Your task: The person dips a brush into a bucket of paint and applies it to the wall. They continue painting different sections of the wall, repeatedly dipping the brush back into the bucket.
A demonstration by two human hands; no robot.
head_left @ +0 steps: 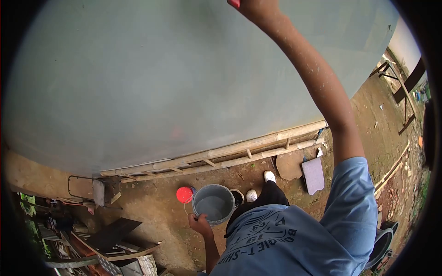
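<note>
My left hand is closed on the near rim of a dark grey bucket, which holds a greyish liquid. My right arm reaches up across a smooth grey wall. At the top edge of the view my right hand is cut off, its fingers closed round a red thing of which only a small end shows. Beside the grey bucket sits a small red bucket on its left. A dark container is partly hidden on its right.
A bamboo ladder lies along the wall's foot. My white shoes stand on bare earth near a flat grey slab. Scrap boards are piled lower left. A wooden frame stands at right, and a dark tub sits lower right.
</note>
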